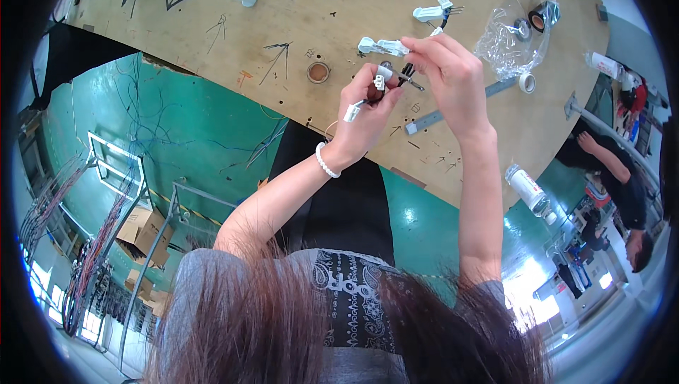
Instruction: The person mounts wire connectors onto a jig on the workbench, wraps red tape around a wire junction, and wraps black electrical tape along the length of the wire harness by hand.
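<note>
My left hand, with a white bead bracelet at its wrist, is closed around a wire harness of dark leads. Small white connectors stick out between its fingers, and another white connector hangs beside the thumb side. Close by on the right, my right hand has its thumb and fingers pinched together over the harness. What those fingertips hold is partly hidden. A long white plastic piece lies just beyond both hands, its right end near my right fingertips; I cannot tell whether they touch it.
On the wooden table are a brown tape roll, a steel ruler, a white tape roll and a clear plastic bag. More white pieces lie farther back. A bottle lies near the right edge. Another person is at the far right.
</note>
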The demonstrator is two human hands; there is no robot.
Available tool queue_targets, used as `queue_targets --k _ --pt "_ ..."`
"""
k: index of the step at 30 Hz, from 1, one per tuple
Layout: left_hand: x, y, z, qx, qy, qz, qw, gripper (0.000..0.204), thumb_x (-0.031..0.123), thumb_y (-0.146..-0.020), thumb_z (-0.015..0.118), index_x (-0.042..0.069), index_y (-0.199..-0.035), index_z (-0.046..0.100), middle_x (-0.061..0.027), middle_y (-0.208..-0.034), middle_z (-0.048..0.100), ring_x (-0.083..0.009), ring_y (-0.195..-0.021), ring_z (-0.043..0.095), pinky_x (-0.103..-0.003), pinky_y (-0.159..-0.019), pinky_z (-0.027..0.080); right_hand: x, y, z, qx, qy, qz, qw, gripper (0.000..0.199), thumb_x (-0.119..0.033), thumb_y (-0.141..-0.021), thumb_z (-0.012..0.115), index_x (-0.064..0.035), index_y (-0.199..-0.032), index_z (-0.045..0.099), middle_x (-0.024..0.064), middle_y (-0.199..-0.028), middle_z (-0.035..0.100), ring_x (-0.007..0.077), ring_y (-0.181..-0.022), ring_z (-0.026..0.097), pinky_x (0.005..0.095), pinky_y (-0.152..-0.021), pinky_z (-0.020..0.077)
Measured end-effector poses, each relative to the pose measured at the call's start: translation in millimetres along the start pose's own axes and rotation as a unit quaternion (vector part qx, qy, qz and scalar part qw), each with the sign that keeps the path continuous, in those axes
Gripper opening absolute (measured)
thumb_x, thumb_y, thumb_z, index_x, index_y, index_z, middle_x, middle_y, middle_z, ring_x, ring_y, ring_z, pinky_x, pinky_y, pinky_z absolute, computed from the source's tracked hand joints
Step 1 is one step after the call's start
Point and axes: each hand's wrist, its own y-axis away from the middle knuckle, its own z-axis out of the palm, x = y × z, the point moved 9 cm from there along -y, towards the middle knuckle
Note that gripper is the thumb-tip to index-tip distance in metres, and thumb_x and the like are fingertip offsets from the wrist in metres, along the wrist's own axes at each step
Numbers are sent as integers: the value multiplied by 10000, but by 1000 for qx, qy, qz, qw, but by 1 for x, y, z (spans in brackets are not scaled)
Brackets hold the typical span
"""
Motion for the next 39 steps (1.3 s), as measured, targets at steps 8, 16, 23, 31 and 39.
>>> queue_targets --k 8,16,23,31,39 --pt "1 5 2 -3 -26 1 1000 222 -33 -845 672 38 -980 511 31 -766 519 -16 -615 430 -194 -541 380 -14 4 9 -87 144 -24 985 310 59 -818 645 -37 -1113 661 84 -879 624 168 -747 638 315 -605 504" --pt "11 -1 2 -33 -20 80 996 272 -33 -849 669 45 -1031 483 18 -779 507 -28 -640 438 -202 -547 380 -41 18 16 -58 -7 49 997 315 28 -774 716 -43 -1077 665 37 -878 637 95 -666 570 249 -578 465" --pt "6 7 0 -65 -8 34 997 149 10 -909 646 2 -962 507 -26 -797 579 -54 -691 523 -227 -641 465 -5 48 -8 156 -141 274 938 268 -3 -888 656 30 -1147 595 68 -962 683 106 -865 643 241 -782 515" --pt "8 -2 3 -43 -7 35 998 98 28 -920 633 5 -926 537 27 -736 539 -17 -659 475 -194 -587 398 -2 12 -1 77 -54 88 992 268 75 -908 552 -3 -1144 649 76 -1056 679 133 -928 629 250 -789 494" --pt "3 -5 -4 5 -42 33 999 167 4 -859 656 -27 -812 499 -66 -703 507 -113 -589 469 -270 -554 421 -20 -10 4 -84 139 86 983 258 35 -854 630 -69 -1076 707 68 -921 619 163 -740 600 267 -661 468"
